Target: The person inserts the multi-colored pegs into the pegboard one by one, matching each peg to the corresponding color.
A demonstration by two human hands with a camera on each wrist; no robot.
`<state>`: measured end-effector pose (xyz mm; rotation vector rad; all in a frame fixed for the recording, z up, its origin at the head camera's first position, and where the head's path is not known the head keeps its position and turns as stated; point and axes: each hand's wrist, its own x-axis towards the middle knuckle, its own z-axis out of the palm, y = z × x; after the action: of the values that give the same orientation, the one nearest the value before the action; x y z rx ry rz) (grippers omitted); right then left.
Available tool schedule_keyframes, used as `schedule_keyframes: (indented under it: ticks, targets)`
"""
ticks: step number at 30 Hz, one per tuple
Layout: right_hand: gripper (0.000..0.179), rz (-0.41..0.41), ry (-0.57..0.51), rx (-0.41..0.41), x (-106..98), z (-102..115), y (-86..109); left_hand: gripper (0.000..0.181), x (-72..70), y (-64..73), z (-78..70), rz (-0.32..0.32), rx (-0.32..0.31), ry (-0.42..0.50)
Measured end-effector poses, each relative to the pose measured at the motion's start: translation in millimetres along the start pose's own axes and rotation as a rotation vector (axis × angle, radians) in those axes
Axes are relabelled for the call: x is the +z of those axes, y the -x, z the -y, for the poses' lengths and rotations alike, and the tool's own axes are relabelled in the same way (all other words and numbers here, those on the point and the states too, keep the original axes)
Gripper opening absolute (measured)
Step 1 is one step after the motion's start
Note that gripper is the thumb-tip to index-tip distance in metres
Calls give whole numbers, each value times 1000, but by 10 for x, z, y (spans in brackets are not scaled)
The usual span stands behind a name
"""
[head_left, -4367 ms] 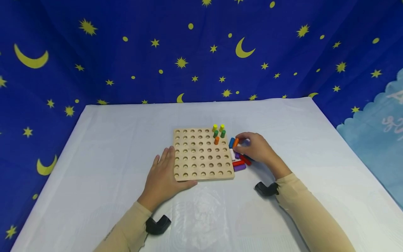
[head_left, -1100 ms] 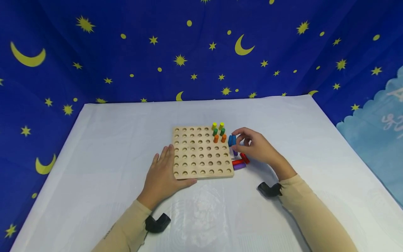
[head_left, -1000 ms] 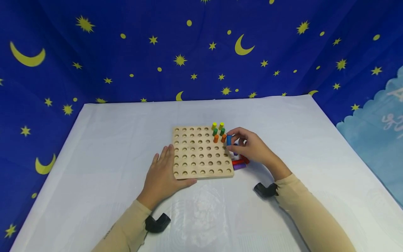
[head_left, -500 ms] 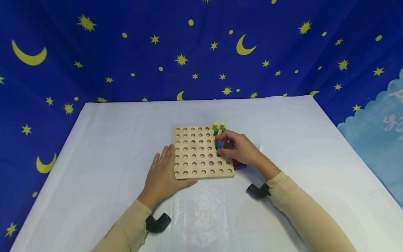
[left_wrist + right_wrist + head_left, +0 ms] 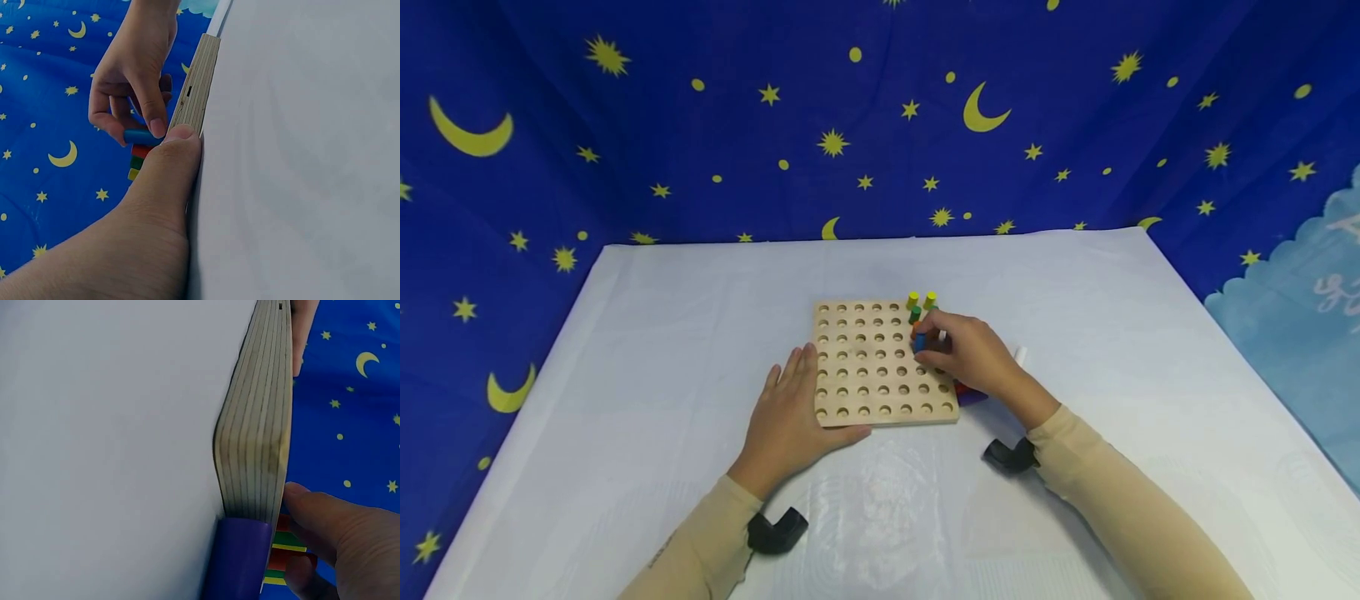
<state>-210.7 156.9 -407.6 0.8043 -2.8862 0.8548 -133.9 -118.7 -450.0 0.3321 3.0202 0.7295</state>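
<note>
A pale wooden pegboard (image 5: 880, 407) with rows of round holes lies on the white table. My left hand (image 5: 786, 425) rests along its left side with fingers straight, the thumb lying at the front edge. Over the board's right part, my right hand (image 5: 973, 354) pinches a blue peg (image 5: 920, 342) between thumb and fingertips, upright at a hole just in front of the orange peg. The left wrist view shows the same blue peg (image 5: 142, 137) in the pinch. Yellow pegs (image 5: 913, 300) and a green peg (image 5: 915, 315) stand at the back right; other pegs are partly hidden by the hand.
Loose pegs lie along the board's right side: a purple peg (image 5: 973, 398), a red peg (image 5: 962, 387) and a white peg (image 5: 1020, 356), partly covered by the right arm. A blue star-and-moon cloth (image 5: 880, 125) hangs behind the table.
A second orange peg has been stood on the board. My right hand then took a blue peg from the right side, carried it left over the board and lowered it. The left hand stayed.
</note>
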Motion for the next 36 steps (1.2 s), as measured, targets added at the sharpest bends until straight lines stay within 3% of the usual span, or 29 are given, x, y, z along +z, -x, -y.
schedule_keyframes:
  ticks: [7,27,33,36]
  targets:
    - [25,-5,0,-14,-2,4,-6,141,-5,1,-2,-2,-1,-8]
    - [23,29,-146,43,-2,-43,14,141,1,-1,-7,15,-13,-9]
    - [30,-28,-182,6,-75,-74,45,141,-10,2,-16,19,-16,-8]
    - [26,-103,-216,57,-158,-127,67,141,-11,4,-19,17,-11,-7]
